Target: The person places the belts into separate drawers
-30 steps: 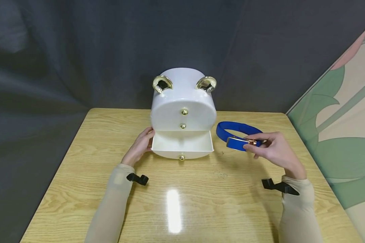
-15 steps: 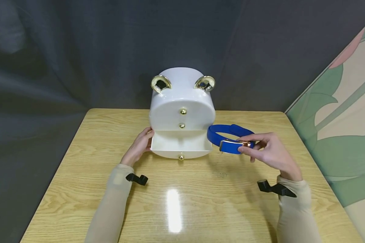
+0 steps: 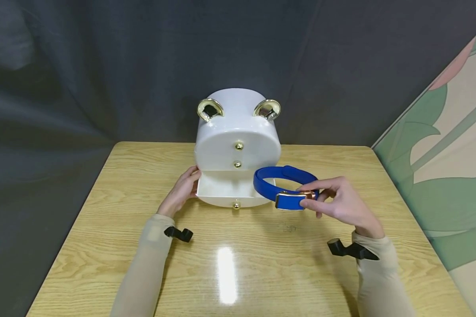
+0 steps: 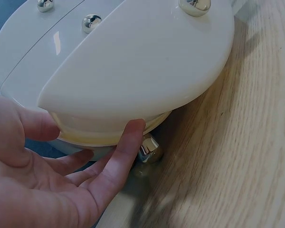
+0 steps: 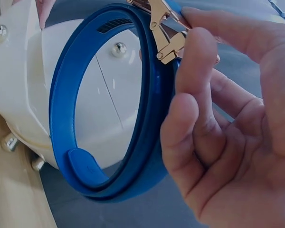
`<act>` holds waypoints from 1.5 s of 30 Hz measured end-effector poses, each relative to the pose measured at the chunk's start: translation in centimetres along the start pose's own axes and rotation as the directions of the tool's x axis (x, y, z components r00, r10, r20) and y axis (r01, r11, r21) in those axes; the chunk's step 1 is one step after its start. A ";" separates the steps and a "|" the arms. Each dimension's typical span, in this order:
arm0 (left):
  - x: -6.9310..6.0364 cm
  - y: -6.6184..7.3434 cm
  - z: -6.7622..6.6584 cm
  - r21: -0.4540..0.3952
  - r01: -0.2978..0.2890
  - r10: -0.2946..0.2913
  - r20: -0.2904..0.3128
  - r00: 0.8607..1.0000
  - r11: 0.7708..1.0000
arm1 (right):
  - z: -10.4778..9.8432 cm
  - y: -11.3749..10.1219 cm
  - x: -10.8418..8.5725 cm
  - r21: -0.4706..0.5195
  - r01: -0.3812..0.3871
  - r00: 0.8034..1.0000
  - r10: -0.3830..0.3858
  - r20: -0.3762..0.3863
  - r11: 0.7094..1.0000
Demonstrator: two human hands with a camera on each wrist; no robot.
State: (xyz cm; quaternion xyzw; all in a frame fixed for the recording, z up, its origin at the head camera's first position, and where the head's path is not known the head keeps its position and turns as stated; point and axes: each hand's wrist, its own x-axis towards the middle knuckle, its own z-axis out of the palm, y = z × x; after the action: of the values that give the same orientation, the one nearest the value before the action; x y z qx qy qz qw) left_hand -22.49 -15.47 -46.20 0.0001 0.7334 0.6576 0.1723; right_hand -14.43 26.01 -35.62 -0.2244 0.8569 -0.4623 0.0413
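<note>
A blue belt (image 3: 267,189), coiled into a loop with a gold-edged buckle (image 3: 290,200), hangs from my right hand (image 3: 335,200). The thumb and forefinger pinch it by the buckle, while the other fingers fold loosely behind. Part of the loop overlaps the right end of the open bottom drawer (image 3: 222,187) in the head view. The drawer belongs to a white rounded storage box (image 3: 238,127) with gold ears and gold knobs. At its left side, my left hand (image 3: 181,192) touches the drawer's side wall and the box. In the left wrist view, the left fingers (image 4: 128,142) are extended against the drawer's side.
The box stands on a wooden table (image 3: 143,176) near its far edge, with a dark curtain (image 3: 154,79) behind. A patterned panel (image 3: 452,145) rises at the right. Two upper drawers with knobs are closed.
My right hand has carried the coiled belt leftward and a little nearer, from beside the box to over the drawer's right end. The left hand stays at the drawer's side.
</note>
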 end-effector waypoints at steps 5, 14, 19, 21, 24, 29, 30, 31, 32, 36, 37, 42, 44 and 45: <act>0.0 0.1 0.1 0.000 0.000 0.000 -0.007 1.000 1.000 | 0.7 0.0 0.4 0.034 0.013 1.000 -0.014 0.028 0.999; -0.2 0.2 0.2 0.001 0.002 -0.002 -0.012 1.000 1.000 | 2.0 0.1 1.5 0.085 0.030 0.997 -0.036 0.071 0.996; -0.2 0.0 0.2 0.005 0.005 -0.004 -0.009 1.000 1.000 | 2.9 0.2 2.5 0.104 0.054 0.992 -0.065 0.105 0.993; -0.2 0.0 0.3 0.001 0.007 -0.007 -0.012 1.000 1.000 | 3.3 0.2 2.9 0.120 0.066 0.989 -0.081 0.122 0.991; -0.1 -0.1 0.3 -0.004 0.005 -0.006 -0.017 1.000 1.000 | 3.7 0.4 3.4 0.153 0.066 0.986 -0.088 0.139 0.986; -0.1 -0.1 0.2 -0.006 0.001 -0.001 -0.017 1.000 1.000 | 4.3 0.4 4.0 0.185 0.065 0.984 -0.093 0.152 0.981; -0.1 -0.1 0.2 -0.008 0.000 0.000 -0.017 1.000 1.000 | 4.4 0.4 4.1 0.186 0.066 0.983 -0.096 0.155 0.980; -0.1 -0.1 0.2 -0.009 0.000 -0.001 -0.016 1.000 1.000 | 4.5 0.4 4.2 0.190 0.066 0.983 -0.097 0.159 0.980; -0.2 -0.1 0.1 -0.008 0.000 0.000 -0.015 1.000 1.000 | 4.6 0.4 4.3 0.192 0.068 0.982 -0.100 0.162 0.979; -0.1 -0.1 0.2 -0.017 0.001 -0.001 -0.016 1.000 1.000 | 4.9 0.4 4.6 0.203 0.067 0.980 -0.103 0.171 0.977; -0.1 -0.1 0.2 -0.017 -0.001 0.000 -0.016 1.000 1.000 | 5.0 0.5 4.7 0.206 0.064 0.980 -0.101 0.174 0.976; 0.0 0.0 0.2 -0.021 0.001 -0.002 -0.017 1.000 1.000 | 5.5 0.7 5.1 0.219 0.050 0.978 -0.092 0.186 0.974; 0.0 -0.1 0.1 -0.019 0.002 -0.003 -0.015 1.000 1.000 | 5.7 0.8 5.3 0.223 0.041 0.978 -0.085 0.190 0.974; 0.0 -0.1 0.1 -0.017 0.001 -0.002 -0.014 1.000 1.000 | 5.8 0.8 5.4 0.224 0.039 0.978 -0.083 0.191 0.974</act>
State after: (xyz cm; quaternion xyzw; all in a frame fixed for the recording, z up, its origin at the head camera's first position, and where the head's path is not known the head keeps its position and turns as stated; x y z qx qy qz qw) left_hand -22.44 -15.38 -46.27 -0.0066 0.7289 0.6638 0.1677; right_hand -17.96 19.60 -38.82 -0.2898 0.7851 -0.5300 0.1370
